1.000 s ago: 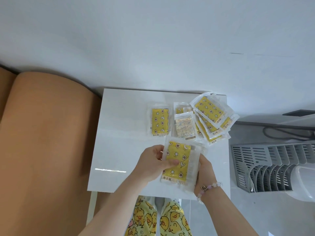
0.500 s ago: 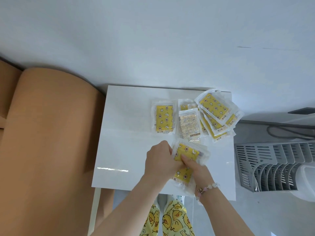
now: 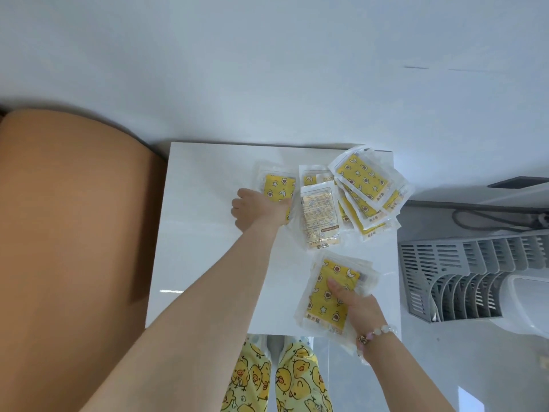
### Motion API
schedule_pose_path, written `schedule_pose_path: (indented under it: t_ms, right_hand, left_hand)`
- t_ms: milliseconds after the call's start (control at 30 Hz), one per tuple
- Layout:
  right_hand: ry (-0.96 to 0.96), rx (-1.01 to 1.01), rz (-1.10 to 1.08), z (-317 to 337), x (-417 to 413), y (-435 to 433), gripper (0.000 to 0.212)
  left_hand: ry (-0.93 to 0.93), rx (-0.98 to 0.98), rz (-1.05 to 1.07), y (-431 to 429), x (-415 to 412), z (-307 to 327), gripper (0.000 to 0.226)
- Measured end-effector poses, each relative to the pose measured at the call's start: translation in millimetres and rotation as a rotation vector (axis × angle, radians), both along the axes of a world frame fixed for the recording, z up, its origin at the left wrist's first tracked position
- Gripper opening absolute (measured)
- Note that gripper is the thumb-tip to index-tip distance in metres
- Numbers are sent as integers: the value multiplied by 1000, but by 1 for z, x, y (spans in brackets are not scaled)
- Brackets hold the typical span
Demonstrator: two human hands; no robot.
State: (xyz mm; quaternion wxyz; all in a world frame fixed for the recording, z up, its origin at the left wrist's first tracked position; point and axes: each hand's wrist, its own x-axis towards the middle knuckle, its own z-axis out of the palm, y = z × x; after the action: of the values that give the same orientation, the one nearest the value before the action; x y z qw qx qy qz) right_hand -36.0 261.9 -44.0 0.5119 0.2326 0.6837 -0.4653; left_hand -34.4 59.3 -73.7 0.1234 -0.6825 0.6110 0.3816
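The white table (image 3: pixel 208 248) stands between an orange sofa (image 3: pixel 74 233) on the left and a grey slatted rack (image 3: pixel 451 272) on the right. At its far right corner lies a loose heap of packets (image 3: pixel 365 179), yellow and patterned, with one face-down packet (image 3: pixel 320 215) just beside it.

Half a second ago both hands were together on the stack of packets (image 3: pixel 329 289) near the front edge. Now they are well apart. The right hand (image 3: pixel 359 310) alone grips the stack, thumb on top and fingers underneath. The left hand (image 3: pixel 258 211) has reached out to the single packet (image 3: pixel 279 188) lying left of the heap. It covers the near end of that packet, but I cannot tell whether the fingers have closed on it.

The gathering seems to be going on, with this packet likely next for the stack and the heap not yet collected.
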Motion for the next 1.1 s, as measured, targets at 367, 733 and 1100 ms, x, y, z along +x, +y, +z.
schedule_pose_path:
  t_ms: [367,733,1100]
  right_hand:
    - [43,16,43,0,1,5,5]
    - [-24,31,9,-10,0,0,2]
    - [-98,-78,129,-13,-17,-7,7]
  left_hand:
    - [42,31,-124,-18,11,-13,50]
    - [298,267,-368,-21,85,22,25]
    - [336,519,-1010,2,80,93,35]
